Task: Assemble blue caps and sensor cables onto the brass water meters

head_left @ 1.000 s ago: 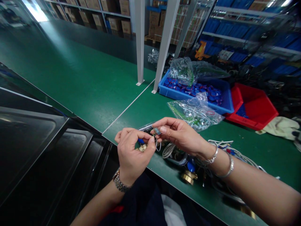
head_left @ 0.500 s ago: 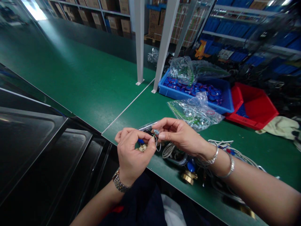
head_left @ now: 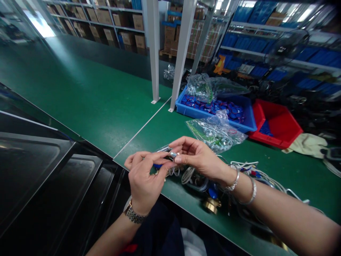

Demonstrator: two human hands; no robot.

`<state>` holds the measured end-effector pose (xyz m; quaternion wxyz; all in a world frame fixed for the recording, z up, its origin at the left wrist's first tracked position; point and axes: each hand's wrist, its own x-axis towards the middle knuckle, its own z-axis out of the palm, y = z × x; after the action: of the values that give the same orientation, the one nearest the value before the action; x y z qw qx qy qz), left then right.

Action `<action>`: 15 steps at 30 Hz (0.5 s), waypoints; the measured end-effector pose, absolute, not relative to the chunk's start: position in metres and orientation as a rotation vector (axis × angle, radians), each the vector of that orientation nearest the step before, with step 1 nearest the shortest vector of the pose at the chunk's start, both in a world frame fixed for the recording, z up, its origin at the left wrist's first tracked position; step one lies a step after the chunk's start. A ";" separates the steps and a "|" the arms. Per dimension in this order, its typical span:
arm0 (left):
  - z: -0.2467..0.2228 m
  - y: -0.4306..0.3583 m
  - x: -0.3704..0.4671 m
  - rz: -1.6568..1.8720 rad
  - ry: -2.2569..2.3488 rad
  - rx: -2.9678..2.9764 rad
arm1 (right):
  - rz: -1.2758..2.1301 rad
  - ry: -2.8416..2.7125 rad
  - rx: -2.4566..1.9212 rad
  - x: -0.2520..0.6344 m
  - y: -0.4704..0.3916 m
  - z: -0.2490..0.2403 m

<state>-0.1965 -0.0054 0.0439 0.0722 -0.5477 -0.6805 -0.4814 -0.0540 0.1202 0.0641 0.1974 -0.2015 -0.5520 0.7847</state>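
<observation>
Close together over the bench edge, both my hands work at a tiny part. My right hand (head_left: pixel 198 156) pinches a small light-blue, shiny piece (head_left: pixel 174 154) between thumb and fingers. My left hand (head_left: pixel 147 172) is closed at the fingertips just beside it, seemingly on a thin wire that is mostly hidden. Under the hands lie looped pale cables (head_left: pixel 188 176) and a blue-capped part, partly covered by my left fingers. A brass fitting (head_left: pixel 212 205) with a blue cap (head_left: pixel 213 191) sits right of them, near the edge.
Beyond my hands lies a clear bag (head_left: pixel 217 133) of light-blue and green pieces. Behind it stand a blue bin (head_left: pixel 213 113) of blue round caps and a red bin (head_left: pixel 279 124). More cables (head_left: pixel 247 167) lie under my right forearm. Grey posts (head_left: pixel 155 53) rise from the green bench (head_left: pixel 106 96).
The view has tilted up slightly. The small piece has turned in my right fingers and shows more plainly. My left fingertips have shifted slightly below it; the green strand there no longer shows.
</observation>
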 end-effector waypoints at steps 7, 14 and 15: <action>0.044 -0.008 -0.199 -1.369 -2.012 -1.658 | 2.028 -1.734 -0.556 -0.055 0.117 0.065; 0.042 -0.007 -0.196 -1.405 -1.931 -1.704 | 2.075 -1.611 -0.567 -0.055 0.119 0.063; 0.042 -0.007 -0.195 -1.404 -1.939 -1.719 | 2.087 -1.584 -0.567 -0.055 0.120 0.063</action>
<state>-0.1953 -0.0066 0.0420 0.0969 -0.5804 -0.6549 -0.4742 -0.0548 0.1198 0.0628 0.2284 -0.2057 -0.5752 0.7581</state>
